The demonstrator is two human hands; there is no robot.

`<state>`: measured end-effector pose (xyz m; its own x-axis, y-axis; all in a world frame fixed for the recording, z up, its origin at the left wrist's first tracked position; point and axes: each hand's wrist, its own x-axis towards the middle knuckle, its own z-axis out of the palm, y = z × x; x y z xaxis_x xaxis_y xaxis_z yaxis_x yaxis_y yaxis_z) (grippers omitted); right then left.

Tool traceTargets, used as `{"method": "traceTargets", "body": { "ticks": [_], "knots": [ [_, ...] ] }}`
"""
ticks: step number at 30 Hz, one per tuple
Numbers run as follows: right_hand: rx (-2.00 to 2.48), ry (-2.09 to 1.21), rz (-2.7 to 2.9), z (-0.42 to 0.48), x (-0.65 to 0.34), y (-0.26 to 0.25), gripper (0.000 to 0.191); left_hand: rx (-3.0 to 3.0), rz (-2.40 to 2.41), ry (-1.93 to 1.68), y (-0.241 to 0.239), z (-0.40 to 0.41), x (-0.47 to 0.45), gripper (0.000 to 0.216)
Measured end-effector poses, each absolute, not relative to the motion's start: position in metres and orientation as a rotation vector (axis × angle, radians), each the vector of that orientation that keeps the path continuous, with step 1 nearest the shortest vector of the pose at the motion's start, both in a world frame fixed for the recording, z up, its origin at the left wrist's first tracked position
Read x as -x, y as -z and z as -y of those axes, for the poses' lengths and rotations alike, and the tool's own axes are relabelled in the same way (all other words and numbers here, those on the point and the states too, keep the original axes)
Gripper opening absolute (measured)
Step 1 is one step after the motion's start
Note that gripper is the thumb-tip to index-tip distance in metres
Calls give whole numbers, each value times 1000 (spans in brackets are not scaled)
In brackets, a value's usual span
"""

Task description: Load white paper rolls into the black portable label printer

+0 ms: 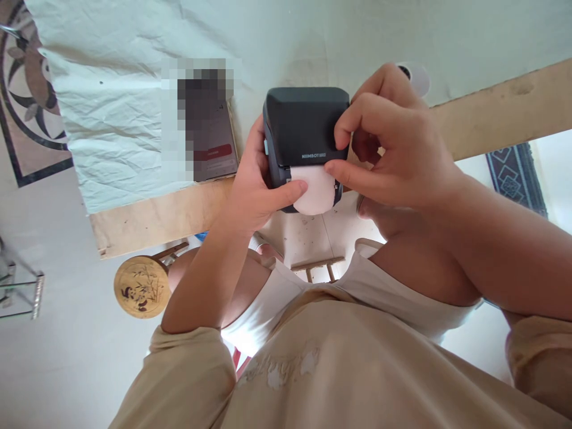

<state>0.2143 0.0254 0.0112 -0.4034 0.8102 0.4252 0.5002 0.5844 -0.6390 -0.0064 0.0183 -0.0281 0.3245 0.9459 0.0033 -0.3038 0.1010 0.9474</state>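
A dark grey label printer (304, 125) marked NIIMBOT is held at the front edge of the table. My left hand (252, 190) wraps round its left side, and the thumb presses on the white label (316, 192) that sticks out of the slot. My right hand (393, 149) comes from the right. Its index finger touches the label's right edge, and another fingertip rests on the printer's lid. Both hands are closed on these things.
A phone (214, 149) lies left of the printer on the crumpled white paper (111, 89) that covers the wooden table (152, 217). A small white round object (420, 77) shows behind my right hand. Below on the floor stand a round painted stool (142, 286) and a patterned rug (516, 176).
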Motion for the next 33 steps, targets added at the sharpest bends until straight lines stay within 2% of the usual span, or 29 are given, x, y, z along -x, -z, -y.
{"method": "traceTargets", "body": {
  "ticks": [4, 8, 10, 16, 21, 33],
  "knots": [
    [1075, -736, 1938, -23, -210, -9, 34, -1108, -728, -1124, 37, -19, 5, 70],
    [1136, -1157, 1893, -23, -207, -3, 83, -1163, -646, -1190, 46, -20, 5, 59],
    [1133, -1239, 1903, -23, -207, 0, 92, -1180, -641, -1178, 48, -20, 6, 55],
    [1099, -1324, 1830, -28, -205, 4, 86, -1094, -743, -1141, 37, -18, 4, 52],
    [1092, -1201, 1831, -29, -204, 15, 85, -1030, -867, -1092, 20, -10, 1, 40],
    [1137, -1150, 1819, -24, -206, 13, 86, -880, -851, -1127, 14, -17, -7, 36]
  ]
}}
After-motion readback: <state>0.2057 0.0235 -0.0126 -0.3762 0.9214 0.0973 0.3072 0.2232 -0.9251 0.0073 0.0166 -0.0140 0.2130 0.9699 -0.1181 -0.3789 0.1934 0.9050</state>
